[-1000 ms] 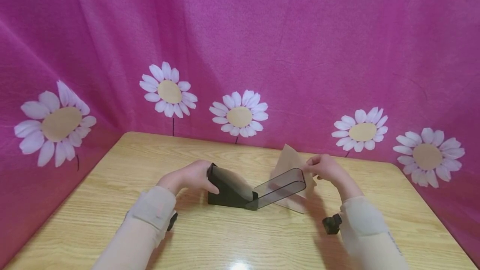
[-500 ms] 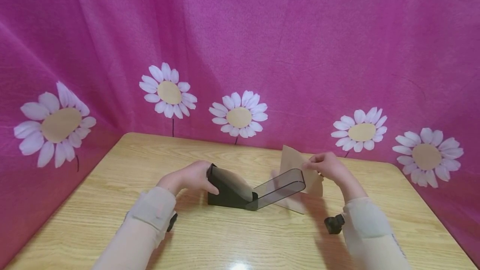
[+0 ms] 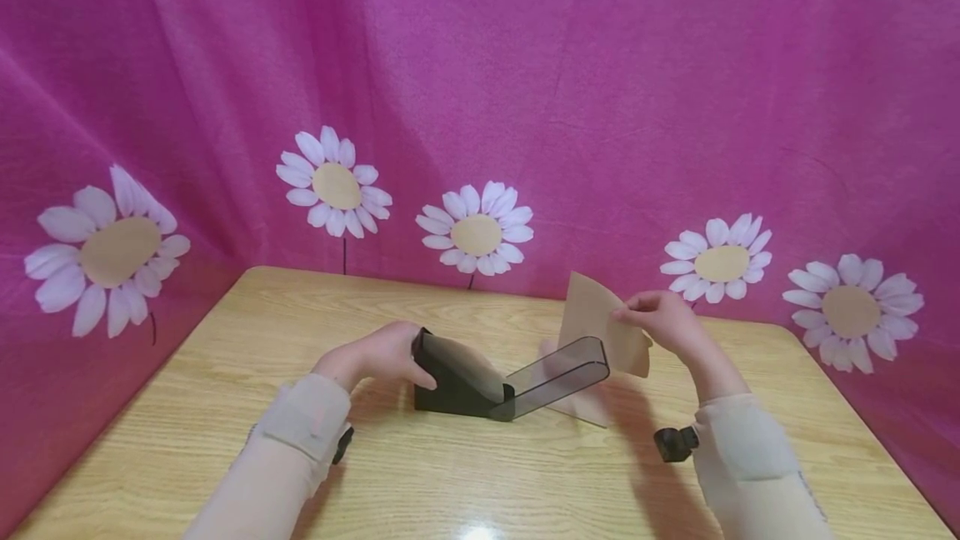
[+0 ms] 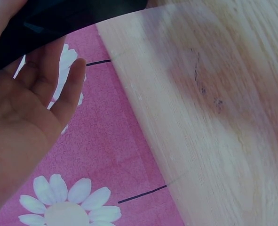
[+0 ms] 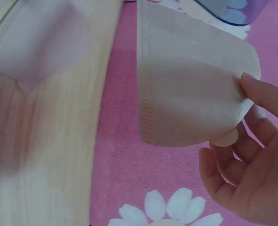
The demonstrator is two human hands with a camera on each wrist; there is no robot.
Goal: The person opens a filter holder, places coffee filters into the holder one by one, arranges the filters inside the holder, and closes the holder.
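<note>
A black filter holder (image 3: pixel 450 390) stands on the wooden table (image 3: pixel 225 423), its smoky clear lid (image 3: pixel 558 377) swung open to the right. My left hand (image 3: pixel 382 352) grips the holder's left end, thumb on the near side; the left wrist view shows that hand (image 4: pixel 30 108) against the dark holder (image 4: pixel 59 19). My right hand (image 3: pixel 660 319) pinches a brown paper coffee filter (image 3: pixel 592 315) by its edge and holds it upright in the air above the lid's far end. In the right wrist view the filter (image 5: pixel 186 84) hangs from the right hand's fingertips (image 5: pixel 261 94).
A pale thin sheet (image 3: pixel 585 411) lies flat on the table under the lid's tip. A pink curtain (image 3: pixel 480 65) printed with daisies hangs close behind and to both sides of the table. Bare tabletop lies in front of the holder.
My right hand has lifted the brown filter up and slightly right, away from the open lid. The left hand and the holder have stayed put.
</note>
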